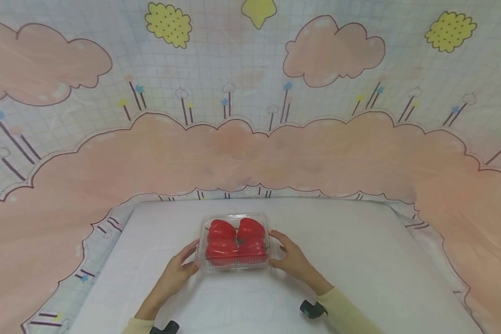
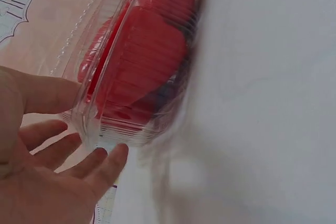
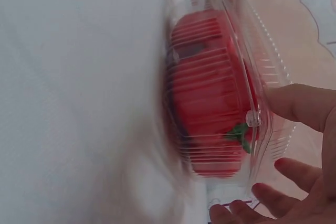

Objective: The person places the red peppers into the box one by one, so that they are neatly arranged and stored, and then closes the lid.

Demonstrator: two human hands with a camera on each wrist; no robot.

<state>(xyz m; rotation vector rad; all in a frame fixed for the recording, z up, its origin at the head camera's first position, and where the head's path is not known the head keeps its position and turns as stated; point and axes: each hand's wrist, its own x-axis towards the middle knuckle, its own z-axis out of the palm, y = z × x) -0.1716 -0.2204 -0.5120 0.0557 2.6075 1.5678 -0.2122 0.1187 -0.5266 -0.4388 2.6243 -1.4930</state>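
Note:
A clear hinged plastic container (image 1: 236,268) lies on the white table, closed over several red bell peppers (image 1: 221,250). Green stems show beside some of them. At its left side is my left hand (image 1: 176,271), thumb and fingertips right at the container's edge. On the opposite side my right hand (image 1: 294,260) does the same. In the left wrist view the thumb touches the rim while the other fingers spread loosely below it. The right wrist view shows the thumb against the rim near a small clasp, with loosely spread fingers; a green stem (image 3: 239,134) shows through the wall.
The white tabletop (image 1: 350,260) spreads around the container. Behind it hangs a patterned cloth (image 1: 250,157) with pink clouds, which also lines both sides of the table. A dark wrist camera (image 1: 312,309) sits by the right sleeve, another (image 1: 166,327) by the left.

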